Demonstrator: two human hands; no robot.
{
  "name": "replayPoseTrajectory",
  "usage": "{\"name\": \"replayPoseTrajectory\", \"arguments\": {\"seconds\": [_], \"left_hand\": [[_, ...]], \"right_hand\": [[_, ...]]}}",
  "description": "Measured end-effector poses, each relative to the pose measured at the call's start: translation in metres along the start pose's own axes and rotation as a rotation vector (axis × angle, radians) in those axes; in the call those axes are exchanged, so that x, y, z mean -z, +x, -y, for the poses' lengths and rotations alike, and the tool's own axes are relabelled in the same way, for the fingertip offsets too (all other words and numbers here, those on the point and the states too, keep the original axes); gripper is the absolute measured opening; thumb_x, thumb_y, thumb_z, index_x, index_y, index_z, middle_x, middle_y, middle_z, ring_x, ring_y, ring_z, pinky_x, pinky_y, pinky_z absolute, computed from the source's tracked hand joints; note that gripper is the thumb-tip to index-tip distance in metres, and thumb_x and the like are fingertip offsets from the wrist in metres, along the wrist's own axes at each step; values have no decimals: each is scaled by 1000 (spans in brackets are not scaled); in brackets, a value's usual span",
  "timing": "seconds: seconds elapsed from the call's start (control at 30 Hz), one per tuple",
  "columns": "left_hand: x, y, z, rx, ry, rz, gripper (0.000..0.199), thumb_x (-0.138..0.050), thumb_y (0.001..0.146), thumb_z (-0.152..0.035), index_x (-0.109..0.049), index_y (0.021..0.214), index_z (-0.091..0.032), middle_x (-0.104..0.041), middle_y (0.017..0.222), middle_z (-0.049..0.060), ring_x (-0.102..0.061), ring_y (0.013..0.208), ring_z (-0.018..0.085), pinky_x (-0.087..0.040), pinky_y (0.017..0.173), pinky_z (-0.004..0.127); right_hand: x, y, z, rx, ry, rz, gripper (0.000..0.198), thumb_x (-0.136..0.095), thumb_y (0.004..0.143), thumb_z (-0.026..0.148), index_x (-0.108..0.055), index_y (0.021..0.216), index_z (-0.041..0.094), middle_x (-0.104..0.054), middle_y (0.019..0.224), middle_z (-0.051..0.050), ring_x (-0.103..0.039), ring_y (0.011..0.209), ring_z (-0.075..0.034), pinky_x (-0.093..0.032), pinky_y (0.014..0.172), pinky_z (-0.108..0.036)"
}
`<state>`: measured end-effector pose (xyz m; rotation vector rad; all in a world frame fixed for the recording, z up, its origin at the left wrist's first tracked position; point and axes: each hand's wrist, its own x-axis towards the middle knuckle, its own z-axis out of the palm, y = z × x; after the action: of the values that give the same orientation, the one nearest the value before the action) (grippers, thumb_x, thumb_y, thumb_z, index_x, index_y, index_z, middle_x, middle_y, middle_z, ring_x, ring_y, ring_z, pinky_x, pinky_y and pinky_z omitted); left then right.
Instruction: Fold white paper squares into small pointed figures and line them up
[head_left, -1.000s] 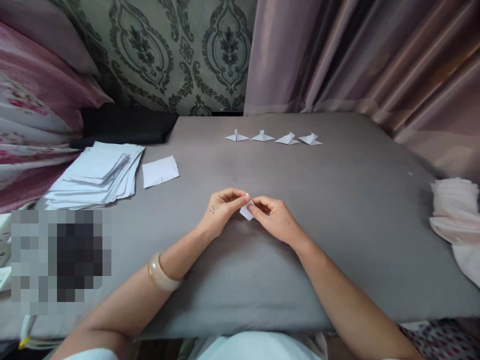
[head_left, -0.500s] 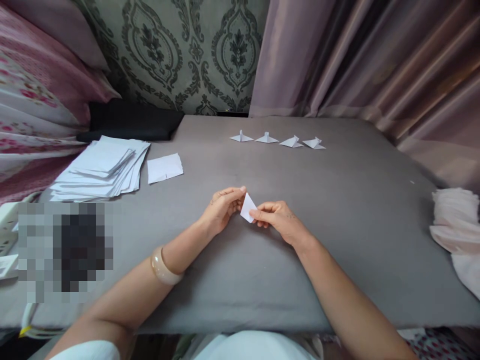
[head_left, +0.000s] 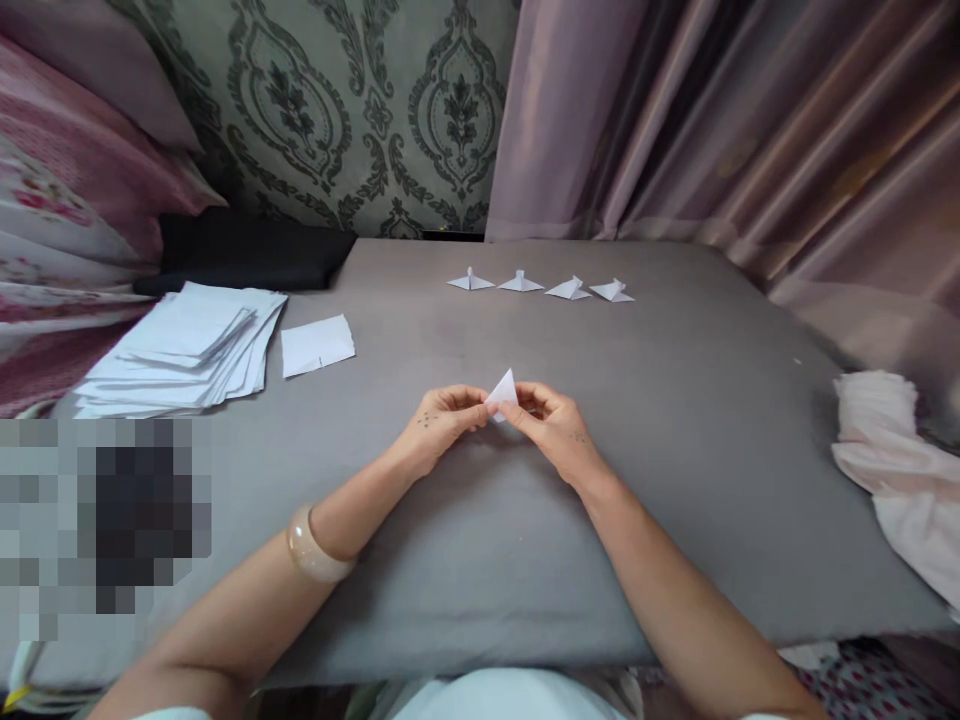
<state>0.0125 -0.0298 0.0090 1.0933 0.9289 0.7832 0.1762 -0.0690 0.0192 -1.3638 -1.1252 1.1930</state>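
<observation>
A small folded piece of white paper (head_left: 506, 388), pointed at the top, is held above the grey cloth in the middle of the view. My left hand (head_left: 450, 420) pinches its left corner between thumb and fingers. From the other side my right hand (head_left: 551, 425) grips it, the thumb lying across its front and the fingers behind. Both thumb tips nearly meet on the lower part of the paper, which they partly cover. A light bangle (head_left: 319, 548) circles my left forearm.
Several folded white paper figures (head_left: 520, 282) stand in a row at the back. To the left lie a stack of white paper (head_left: 180, 345) and a single sheet (head_left: 319, 346). A black folded cloth (head_left: 247, 250) is behind them; pale fabric (head_left: 892, 450) lies at the right edge.
My left hand has closed onto the paper's left corner. The paper has turned, its tip now leaning right, and my right hand has shifted slightly up. The camera view has moved a little.
</observation>
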Motion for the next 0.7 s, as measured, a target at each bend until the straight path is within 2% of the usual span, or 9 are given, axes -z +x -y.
{"name": "replayPoseTrajectory", "arguments": {"seconds": [0.13, 0.3, 0.43, 0.5, 0.6, 0.7], "left_hand": [[-2, -4, -2, 26, 53, 97, 25, -75, 71, -36, -70, 79, -13, -64, 67, 0, -52, 57, 6, -40, 57, 20], [-9, -7, -1, 95, -19, 160, 32, -74, 73, -39, -65, 87, -12, -59, 52, -1, -53, 44, 8, -40, 45, 19], [-10, -5, 2, 124, -109, 132, 31, -79, 69, -35, -65, 82, -11, -69, 65, 5, -66, 58, 13, -53, 60, 24], [-9, -4, 4, 139, -127, 119, 30, -81, 68, -33, -66, 81, -10, -71, 71, 7, -68, 65, 15, -55, 68, 26], [-9, -4, 3, 169, -127, 126, 29, -81, 67, -32, -67, 80, -9, -71, 71, 8, -69, 64, 15, -56, 69, 27], [-9, -5, 2, 184, -145, 152, 29, -79, 70, -33, -67, 79, -8, -72, 70, 9, -70, 67, 18, -57, 67, 27]], "right_hand": [[0, -1, -1, 37, 32, 21, 28, -73, 71, 40, -71, 89, 19, -70, 79, -2, -63, 73, -15, -49, 73, -30], [-2, -2, 0, 8, 94, -18, 26, -75, 68, 40, -73, 82, 19, -71, 78, -2, -64, 75, -16, -49, 76, -31], [-3, -3, 2, 11, 84, -61, 19, -75, 68, 39, -72, 73, 20, -70, 79, -2, -62, 75, -15, -48, 75, -30], [-2, -3, 3, 46, 32, -77, 20, -71, 71, 40, -71, 67, 21, -68, 74, -1, -60, 72, -15, -46, 72, -29], [-1, -3, 2, 60, -8, -76, 30, -65, 77, 44, -70, 61, 20, -66, 72, -2, -58, 71, -15, -44, 70, -29], [3, -1, 1, -16, 16, -54, 35, -62, 78, 51, -73, 68, 19, -68, 74, -3, -59, 71, -15, -44, 69, -29]]}}
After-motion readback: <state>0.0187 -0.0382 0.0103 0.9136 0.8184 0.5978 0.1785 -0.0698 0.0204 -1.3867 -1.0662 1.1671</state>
